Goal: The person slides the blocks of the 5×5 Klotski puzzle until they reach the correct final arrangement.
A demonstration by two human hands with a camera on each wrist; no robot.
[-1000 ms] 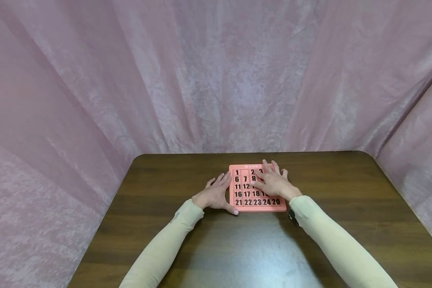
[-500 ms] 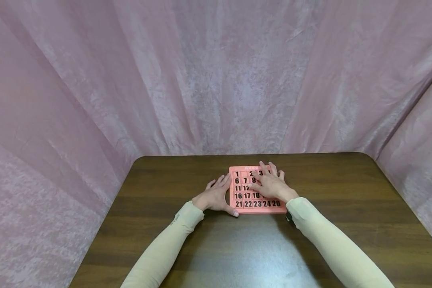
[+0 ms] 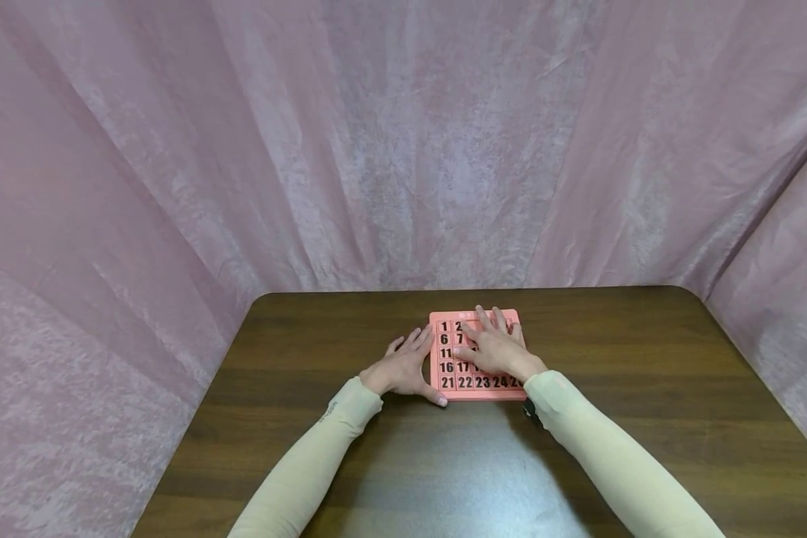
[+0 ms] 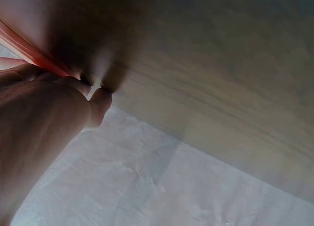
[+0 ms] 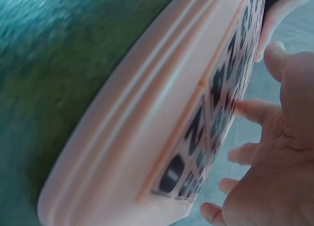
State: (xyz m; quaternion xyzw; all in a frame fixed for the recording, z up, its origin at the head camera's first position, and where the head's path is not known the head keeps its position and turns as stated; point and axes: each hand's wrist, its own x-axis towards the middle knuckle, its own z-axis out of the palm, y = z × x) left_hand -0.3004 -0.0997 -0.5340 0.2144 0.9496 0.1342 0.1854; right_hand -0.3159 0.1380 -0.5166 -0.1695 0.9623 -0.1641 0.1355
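A: Where did the number puzzle board (image 3: 479, 357) sit?

B: It lay flat on the brown table (image 3: 645, 388), toward the far middle, in front of the pink cloth backdrop (image 3: 403, 142). Salmon-pink frame, black numerals; 1, 6, 7, 11, 16, 17 and 21 to 24 were readable in the head view, the rest hidden under the hand.

A: Right hand (image 3: 494, 350)?

B: It rested palm down on the tiles, fingers spread and nearly straight, fingertips toward the board's far edge. It gripped nothing. The right wrist view showed the same hand (image 5: 274, 152) just over the numbered face (image 5: 162, 138), fingers extended.

A: Left hand (image 3: 403, 368)?

B: It lay flat on the table against the board's left edge, fingers relaxed and straight, thumb at the near left corner. The left wrist view was dim; fingertips (image 4: 100, 101) touched the pink edge (image 4: 24, 48).

A: Sleeves?

B: Pale cream sleeves (image 3: 309, 463) on both arms.
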